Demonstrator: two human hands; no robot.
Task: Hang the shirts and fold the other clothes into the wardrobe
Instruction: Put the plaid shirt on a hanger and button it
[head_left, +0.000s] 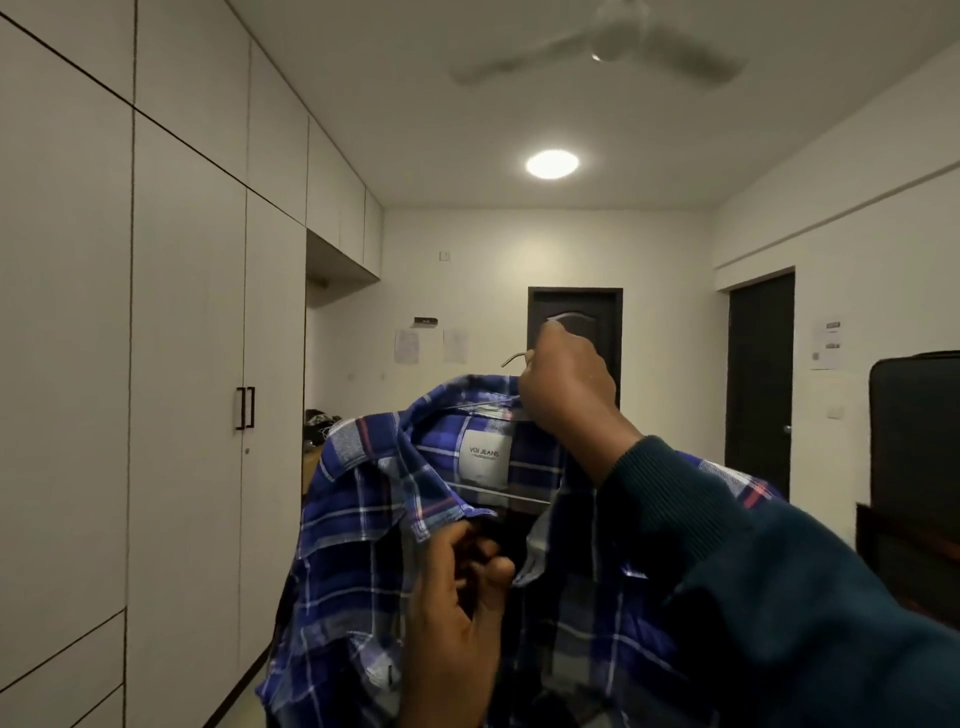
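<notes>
Head view: a blue plaid shirt (374, 525) with white and red lines hangs on a metal hanger (514, 358), held up at chest height in the middle of the room. Its grey neck label reads "VOI JEANS". The right hand (566, 384), in a dark teal sleeve (779, 597), grips the hanger at its neck, the hook end poking out to the left of the fist. The left hand (462, 587) pinches the shirt's front edge below the collar, fingers curled round the cloth. A white wardrobe (182, 364) with closed doors and black handles (245, 408) runs along the left wall, just beside the shirt's left shoulder. Two dark doors (574, 312) stand in the far walls. A dark case (914, 441) rises at the right edge. Overhead are a ceiling fan (602, 47) and a round lamp (551, 164).
</notes>
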